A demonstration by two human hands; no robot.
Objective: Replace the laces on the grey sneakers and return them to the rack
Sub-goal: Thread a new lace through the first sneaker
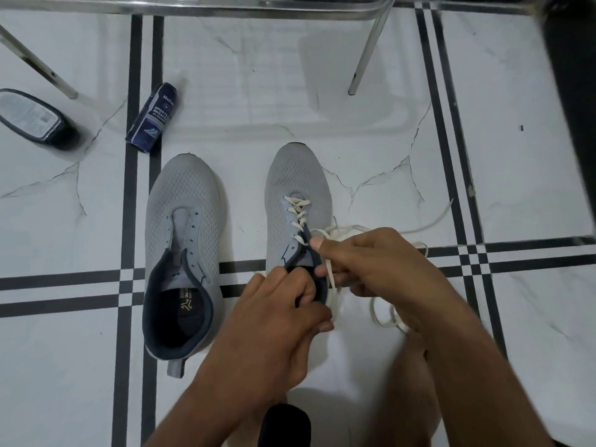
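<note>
- Left hand (283,304) is gripping the dark collar of the right sneaker (298,191), fingers curled over the rim at the tongue.
- Right hand (371,269) is pinching the white lace (298,209) just beside the top eyelets, thumb and fingers closed on the strand.
- Lace is sitting crossed through the lower eyelets of that sneaker; loose ends are trailing right, across the floor (258,75), and looping under the right wrist.
- Right sneaker is standing upright, toe pointing away, heel hidden behind the hands.
- Left sneaker (185,227) is lying just beside it, apart, upright, eyelets bare, tongue slack, dark lining showing.
- Both are resting on white marble-look tiles with black stripe borders.
- Cleaner bottle (151,119), dark blue, is lying on its side beyond the left sneaker's toe.
- Dark oval tin (32,119) with a pale label is sitting farther left.
- Metal legs of a rack (371,46) are standing at the top, well apart from the shoes.
</note>
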